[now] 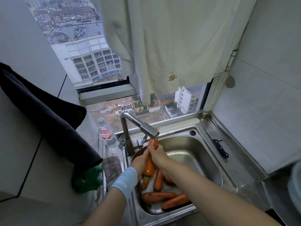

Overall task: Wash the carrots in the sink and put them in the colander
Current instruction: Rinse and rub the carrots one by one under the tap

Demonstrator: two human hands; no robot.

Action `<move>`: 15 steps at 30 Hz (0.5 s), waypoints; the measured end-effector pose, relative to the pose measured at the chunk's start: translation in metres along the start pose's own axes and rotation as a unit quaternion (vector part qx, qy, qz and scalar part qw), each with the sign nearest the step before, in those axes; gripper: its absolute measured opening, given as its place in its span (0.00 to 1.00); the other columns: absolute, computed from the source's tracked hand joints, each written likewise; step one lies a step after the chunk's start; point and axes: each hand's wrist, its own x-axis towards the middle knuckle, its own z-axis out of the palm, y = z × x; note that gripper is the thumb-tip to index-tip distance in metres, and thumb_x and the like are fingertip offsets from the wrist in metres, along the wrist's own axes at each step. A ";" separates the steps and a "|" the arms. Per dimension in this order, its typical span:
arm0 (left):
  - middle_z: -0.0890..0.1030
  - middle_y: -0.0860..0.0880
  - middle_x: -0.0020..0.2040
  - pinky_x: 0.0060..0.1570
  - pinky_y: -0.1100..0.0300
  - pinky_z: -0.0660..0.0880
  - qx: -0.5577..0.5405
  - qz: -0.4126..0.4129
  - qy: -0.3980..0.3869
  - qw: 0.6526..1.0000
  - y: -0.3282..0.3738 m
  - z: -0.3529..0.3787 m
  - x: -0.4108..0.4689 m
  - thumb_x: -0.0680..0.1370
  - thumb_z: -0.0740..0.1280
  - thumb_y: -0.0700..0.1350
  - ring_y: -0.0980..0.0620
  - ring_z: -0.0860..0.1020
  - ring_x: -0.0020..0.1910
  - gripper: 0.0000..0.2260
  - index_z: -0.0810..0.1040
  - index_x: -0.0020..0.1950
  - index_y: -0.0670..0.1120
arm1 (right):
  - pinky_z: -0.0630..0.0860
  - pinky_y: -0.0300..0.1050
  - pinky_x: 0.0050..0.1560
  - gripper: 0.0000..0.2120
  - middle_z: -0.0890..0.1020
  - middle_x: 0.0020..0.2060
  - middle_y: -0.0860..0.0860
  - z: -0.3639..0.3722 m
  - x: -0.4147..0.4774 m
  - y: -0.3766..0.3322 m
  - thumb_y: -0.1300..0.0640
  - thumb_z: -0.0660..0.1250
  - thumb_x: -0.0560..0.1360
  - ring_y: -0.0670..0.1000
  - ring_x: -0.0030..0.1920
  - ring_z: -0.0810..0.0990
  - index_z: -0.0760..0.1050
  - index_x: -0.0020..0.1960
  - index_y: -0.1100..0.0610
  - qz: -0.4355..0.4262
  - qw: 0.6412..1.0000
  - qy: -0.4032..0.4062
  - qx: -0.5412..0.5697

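One long orange carrot is held upright under the tap spout, its tip in the water. My left hand grips its thick lower part, and my right hand wraps around its upper part. Several more carrots lie in the near end of the steel sink. A dark round rim, possibly the colander, shows behind my hands, mostly hidden.
A water bottle stands left of the tap, with a sink strainer beside it. A scrub pad and green glove lie on the left ledge. A black-handled knife rests on the right drainboard. A towel hangs overhead.
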 end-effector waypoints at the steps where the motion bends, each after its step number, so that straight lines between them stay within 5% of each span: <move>1: 0.83 0.40 0.50 0.45 0.45 0.82 -0.018 -0.011 0.008 1.000 -0.001 0.000 0.001 0.80 0.60 0.65 0.40 0.82 0.48 0.22 0.77 0.50 0.46 | 0.75 0.46 0.54 0.19 0.81 0.52 0.52 -0.001 -0.004 -0.002 0.46 0.59 0.85 0.51 0.50 0.80 0.68 0.71 0.56 -0.022 0.999 -0.021 0.020; 4: 0.84 0.39 0.52 0.50 0.42 0.82 -0.022 -0.015 0.002 1.000 -0.005 -0.004 0.007 0.78 0.60 0.68 0.38 0.83 0.52 0.27 0.77 0.56 0.44 | 0.76 0.43 0.46 0.17 0.82 0.50 0.52 -0.002 -0.006 -0.006 0.48 0.60 0.85 0.49 0.48 0.81 0.73 0.67 0.58 -0.044 0.997 -0.040 0.057; 10: 0.80 0.38 0.63 0.46 0.47 0.83 0.007 -0.035 -0.116 0.993 -0.007 -0.009 0.013 0.83 0.60 0.58 0.40 0.81 0.58 0.22 0.72 0.69 0.42 | 0.74 0.61 0.66 0.23 0.81 0.54 0.56 0.005 -0.001 -0.001 0.38 0.50 0.84 0.58 0.57 0.80 0.72 0.60 0.54 -0.026 0.999 0.043 0.002; 15: 0.81 0.37 0.61 0.67 0.39 0.72 -0.060 0.000 -0.074 0.995 -0.012 0.002 0.024 0.85 0.58 0.54 0.38 0.79 0.61 0.17 0.72 0.67 0.45 | 0.76 0.62 0.65 0.20 0.83 0.52 0.58 0.004 -0.010 -0.002 0.41 0.52 0.85 0.59 0.56 0.82 0.77 0.55 0.52 -0.019 0.999 -0.008 0.039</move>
